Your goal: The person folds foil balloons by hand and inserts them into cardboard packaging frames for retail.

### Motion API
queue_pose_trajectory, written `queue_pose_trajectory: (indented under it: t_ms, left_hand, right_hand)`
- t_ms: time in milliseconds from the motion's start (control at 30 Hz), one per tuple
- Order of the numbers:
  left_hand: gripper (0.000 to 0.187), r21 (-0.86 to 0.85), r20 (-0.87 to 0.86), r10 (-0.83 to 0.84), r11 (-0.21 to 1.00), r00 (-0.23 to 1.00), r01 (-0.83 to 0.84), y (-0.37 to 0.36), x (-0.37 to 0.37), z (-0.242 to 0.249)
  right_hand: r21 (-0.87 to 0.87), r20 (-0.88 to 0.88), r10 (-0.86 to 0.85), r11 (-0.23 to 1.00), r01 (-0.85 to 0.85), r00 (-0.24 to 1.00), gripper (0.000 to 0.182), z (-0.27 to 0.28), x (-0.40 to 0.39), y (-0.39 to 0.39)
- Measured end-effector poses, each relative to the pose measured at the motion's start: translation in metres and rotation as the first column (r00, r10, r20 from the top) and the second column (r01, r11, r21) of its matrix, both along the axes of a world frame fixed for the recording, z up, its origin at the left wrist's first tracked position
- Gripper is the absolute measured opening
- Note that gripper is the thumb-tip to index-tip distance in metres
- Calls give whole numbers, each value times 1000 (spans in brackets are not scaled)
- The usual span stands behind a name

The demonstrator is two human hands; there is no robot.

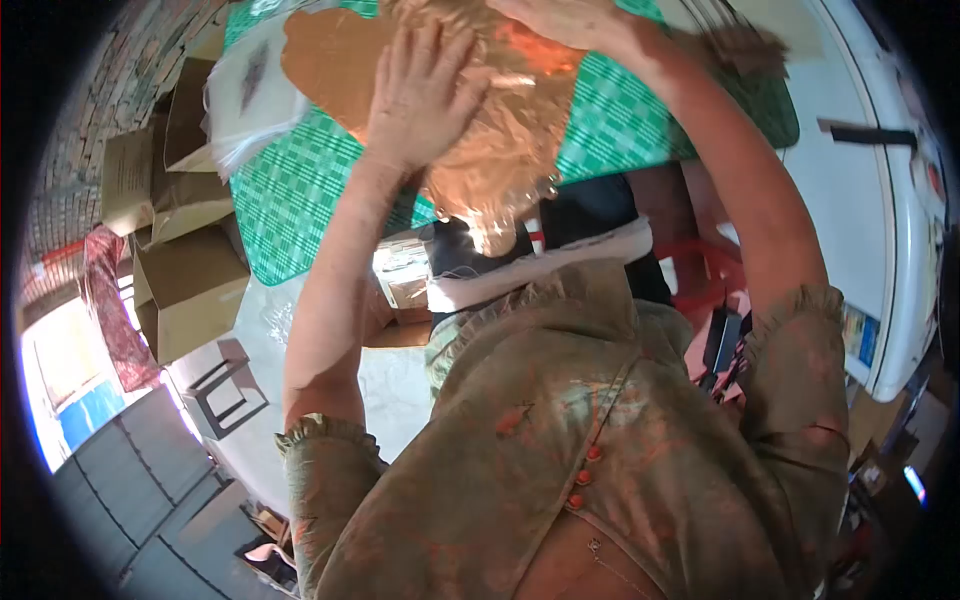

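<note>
A shiny copper-coloured sheet (pixel 515 130) lies wrinkled on a green checked table cover (pixel 290 190), and its narrow lower end hangs over the near edge. My left hand (pixel 420 100) rests flat on the sheet, left of its middle, with the fingers stretched out and a little apart. At the top edge of the view, my right hand (pixel 560 20) lies low over the upper right part of the sheet. Its fingers reach leftward, stretched out, and are partly cut off by the frame.
White fringed material (pixel 255 90) lies at the table's left end. Open cardboard boxes (pixel 195 290) stand left of the table. A red chair (pixel 705 270) is under the table's near side. To the right stands a white appliance (pixel 850 200) with a dark handle.
</note>
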State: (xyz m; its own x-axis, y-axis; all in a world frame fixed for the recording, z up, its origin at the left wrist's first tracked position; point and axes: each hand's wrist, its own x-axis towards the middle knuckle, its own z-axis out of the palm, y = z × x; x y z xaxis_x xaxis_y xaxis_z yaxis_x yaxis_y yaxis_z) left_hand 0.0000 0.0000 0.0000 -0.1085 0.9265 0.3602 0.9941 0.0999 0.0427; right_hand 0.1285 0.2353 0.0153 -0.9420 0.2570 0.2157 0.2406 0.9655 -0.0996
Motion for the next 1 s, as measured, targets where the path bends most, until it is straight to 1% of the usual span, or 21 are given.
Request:
queue_pose_trajectory:
  t_ms: [67,100,167,200,300,333,433,467,567,600,700,733,833,900,933,1000]
  left_hand:
    - [60,21,-27,-15,1000,1000,15,2,-20,2]
    - [57,9,-113,-37,999,993,38,3,-4,-3]
    - [50,-58,-176,-86,995,981,77,2,-8,-13]
    - [49,-71,-202,-95,994,975,82,2,-10,-14]
    - [49,-75,-244,-88,995,966,71,2,-15,-19]
    - [68,-163,-221,-94,985,971,58,5,-23,-19]
    - [63,-105,-84,-93,991,992,84,1,-22,-18]
    - [52,-168,-365,-251,965,897,202,-1,-28,-11]
    - [42,-86,-396,-348,936,850,343,3,-33,-12]
    - [38,-65,-402,-356,930,844,362,3,-31,-9]
    - [36,-39,-394,-371,921,841,388,5,-29,-8]
    - [36,-31,-397,-372,919,839,393,6,-29,-10]
    - [35,-37,-406,-371,920,835,391,8,-27,-8]
    - [35,-77,-410,-359,930,839,361,5,-26,-6]
    - [35,-82,-397,-358,931,845,356,5,-25,-5]
    - [35,-89,-374,-349,936,859,341,3,-25,-6]
  right_hand:
    - [-78,-114,41,996,-51,993,62,3,0,-13]
    - [-67,-152,33,997,-44,988,62,1,29,-19]
    - [-94,-124,12,995,-24,992,61,9,54,-32]
    - [-59,-118,51,997,-59,992,62,9,64,-37]
    - [-124,-137,2,992,-20,991,62,6,80,-51]
    - [-20,-118,68,997,-71,991,61,2,85,-53]
    - [-162,-142,-2,987,-21,990,59,0,95,-66]
    - [-136,-90,50,989,-62,995,60,2,102,-68]
    - [-118,-109,-6,993,-7,994,59,-6,104,-77]
    - [-189,-295,-38,982,-20,955,58,-13,102,-82]
    - [-180,-343,-53,984,-10,938,58,-27,103,-80]
    - [-64,-408,40,995,-72,912,56,-33,102,-75]
    - [163,-447,139,984,-73,883,49,-36,101,-64]
    - [-70,-618,33,993,-97,785,45,-39,97,-68]
    - [-184,-687,-35,975,-127,726,42,-40,94,-71]
    - [-34,-681,73,991,-131,728,38,-39,99,-70]
